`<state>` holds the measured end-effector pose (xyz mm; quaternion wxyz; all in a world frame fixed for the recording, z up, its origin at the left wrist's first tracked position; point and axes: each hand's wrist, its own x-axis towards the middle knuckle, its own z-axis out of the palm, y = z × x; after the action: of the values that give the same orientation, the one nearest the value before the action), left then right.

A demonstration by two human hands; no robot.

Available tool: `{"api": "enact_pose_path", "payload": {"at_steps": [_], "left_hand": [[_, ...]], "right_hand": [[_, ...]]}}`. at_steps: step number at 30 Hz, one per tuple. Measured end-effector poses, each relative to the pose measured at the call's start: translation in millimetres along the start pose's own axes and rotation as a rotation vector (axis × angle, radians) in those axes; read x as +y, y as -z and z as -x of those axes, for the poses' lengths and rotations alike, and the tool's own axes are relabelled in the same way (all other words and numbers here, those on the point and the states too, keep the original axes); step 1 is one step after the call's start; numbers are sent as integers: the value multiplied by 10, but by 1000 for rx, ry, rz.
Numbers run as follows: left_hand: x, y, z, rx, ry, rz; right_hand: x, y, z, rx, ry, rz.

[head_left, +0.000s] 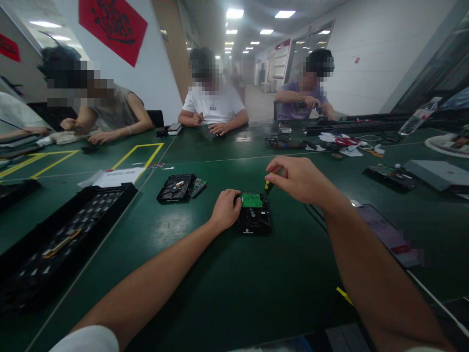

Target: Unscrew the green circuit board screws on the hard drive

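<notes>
A black hard drive [253,222] lies flat on the green table in front of me, with a green circuit board [251,200] on its far half. My left hand [226,210] is closed on the drive's left edge, thumb and fingers against its side. From the right, my right hand [293,177] pinches the top of a yellow and black screwdriver [268,186]. The screwdriver stands nearly upright, its lower end at the drive's far right corner; the tip itself is too small to make out.
Left of the drive lie another hard drive [176,188] and a loose circuit board [198,187]. A long black tray [106,215] fills the left side. On the right are a phone [384,230], a third drive [391,176] and a grey box [437,175]. Several people sit across the table.
</notes>
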<state>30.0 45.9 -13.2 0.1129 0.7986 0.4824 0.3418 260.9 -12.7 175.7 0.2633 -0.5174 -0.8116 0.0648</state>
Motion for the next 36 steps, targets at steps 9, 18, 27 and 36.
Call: {"api": "enact_pose_path", "payload": {"at_steps": [9,18,27,36], "left_hand": [[4,5,-4,-6,3,-5],[-9,-9,-7,-2,-2,-1],[-1,-3,-2,0,0,0],[4,-3,-4,-1,3,2]], "right_hand": [[-15,-18,-7,-39,30,51],[-14,-17,-23,-59,44,14],[-22,-3,3,-15,-14,12],[-28,-14,-24,-43,27,30]]}}
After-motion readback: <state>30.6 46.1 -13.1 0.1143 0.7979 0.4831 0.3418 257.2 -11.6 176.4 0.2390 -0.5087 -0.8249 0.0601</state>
